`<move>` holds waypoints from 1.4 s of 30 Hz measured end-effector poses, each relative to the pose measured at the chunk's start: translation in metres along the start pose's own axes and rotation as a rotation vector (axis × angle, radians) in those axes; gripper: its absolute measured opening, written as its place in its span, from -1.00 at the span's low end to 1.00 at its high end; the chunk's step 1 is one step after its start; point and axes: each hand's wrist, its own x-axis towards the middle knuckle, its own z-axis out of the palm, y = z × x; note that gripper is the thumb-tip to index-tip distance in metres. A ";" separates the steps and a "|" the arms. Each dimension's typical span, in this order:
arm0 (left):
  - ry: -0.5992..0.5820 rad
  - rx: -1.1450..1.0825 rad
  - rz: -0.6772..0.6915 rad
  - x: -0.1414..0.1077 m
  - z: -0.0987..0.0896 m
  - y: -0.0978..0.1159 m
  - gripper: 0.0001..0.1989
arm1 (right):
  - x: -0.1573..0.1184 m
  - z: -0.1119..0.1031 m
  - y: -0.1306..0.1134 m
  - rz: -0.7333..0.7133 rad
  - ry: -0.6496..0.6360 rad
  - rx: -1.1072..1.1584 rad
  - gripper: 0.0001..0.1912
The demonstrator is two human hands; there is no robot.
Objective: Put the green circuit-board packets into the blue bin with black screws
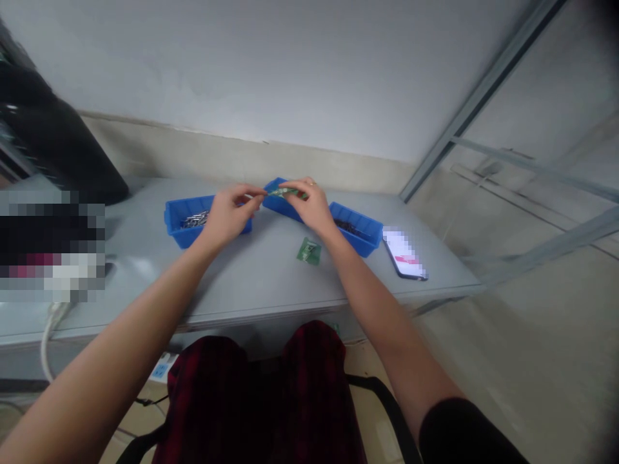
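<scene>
Above the middle blue bin (285, 207), both hands are closed on a small green packet (285, 192), seen nearly edge-on. My left hand (233, 209) pinches its left end between thumb and fingertips. At its right side, my right hand (309, 203) grips it with thumb and fingers. The left blue bin (175, 225), partly behind my left hand, holds silver metal pieces (196, 220). Dark small pieces (352, 227) lie in the right blue bin (370, 243), beside my right wrist. A second green packet (308, 251) with pale pieces showing lies flat on the table between my forearms.
A phone (405, 254) with a lit screen lies right of the bins on the grey table (261, 277). A large black bottle (62, 135) stands at the left, near a white cable (46, 348). A metal frame (435, 161) rises at the right; a wall is behind.
</scene>
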 end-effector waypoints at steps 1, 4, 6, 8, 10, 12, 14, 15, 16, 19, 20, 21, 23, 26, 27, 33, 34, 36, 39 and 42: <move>-0.005 0.004 -0.003 0.000 0.000 0.000 -0.77 | 0.001 -0.002 0.002 0.007 0.025 -0.028 -0.79; -0.014 0.008 -0.015 -0.001 0.000 0.002 -0.74 | 0.004 -0.009 0.008 0.028 0.092 -0.098 -0.76; -0.030 0.020 -0.003 -0.002 0.000 0.002 -0.72 | 0.004 -0.014 0.012 0.049 0.128 -0.169 -0.72; -0.056 0.045 0.017 -0.004 0.000 0.003 -0.72 | 0.003 -0.019 0.017 0.080 0.129 -0.264 -0.69; -0.081 0.064 0.032 -0.005 0.001 0.004 -0.74 | 0.000 -0.022 0.020 0.122 0.108 -0.365 -0.67; -0.105 0.074 0.040 -0.006 0.002 0.005 -0.76 | -0.004 -0.023 0.021 0.160 0.063 -0.452 -0.66; -0.135 0.086 0.053 -0.006 0.002 0.005 -0.77 | -0.007 -0.023 0.020 0.187 0.005 -0.520 -0.64; -0.150 0.094 0.058 -0.007 0.002 0.005 -0.77 | -0.008 -0.023 0.019 0.195 -0.020 -0.548 -0.64; -0.163 0.104 0.062 -0.007 0.002 0.005 -0.77 | -0.008 -0.023 0.018 0.200 -0.037 -0.570 -0.64; -0.180 0.121 0.072 -0.008 0.003 0.006 -0.78 | -0.008 -0.023 0.017 0.206 -0.014 -0.607 -0.62; -0.178 0.122 0.075 -0.008 0.003 0.006 -0.78 | -0.007 -0.023 0.017 0.206 0.004 -0.614 -0.62; -0.177 0.123 0.078 -0.008 0.003 0.006 -0.78 | -0.007 -0.023 0.017 0.204 0.014 -0.621 -0.62; -0.181 0.127 0.080 -0.008 0.003 0.007 -0.78 | -0.006 -0.022 0.019 0.190 -0.018 -0.631 -0.64; -0.190 0.139 0.083 -0.008 0.003 0.007 -0.78 | -0.007 -0.019 0.019 0.147 -0.144 -0.632 -0.68; -0.192 0.145 0.086 -0.008 0.003 0.006 -0.78 | -0.007 -0.018 0.019 0.131 -0.175 -0.629 -0.68; -0.209 0.193 0.162 -0.010 0.006 0.004 -0.77 | -0.009 -0.013 0.014 0.135 -0.211 -0.635 -0.52; -0.218 0.205 0.177 -0.011 0.007 0.004 -0.76 | -0.009 -0.013 0.014 0.142 -0.213 -0.640 -0.50; -0.258 0.231 0.214 -0.013 0.011 0.004 -0.75 | -0.010 -0.011 0.014 0.159 -0.218 -0.646 -0.48; -0.388 0.258 0.321 -0.020 0.019 0.010 -0.72 | -0.010 -0.010 0.014 0.173 -0.216 -0.643 -0.48; -0.546 0.254 0.455 -0.030 0.031 0.016 -0.64 | -0.010 -0.010 0.012 0.158 -0.165 -0.646 -0.55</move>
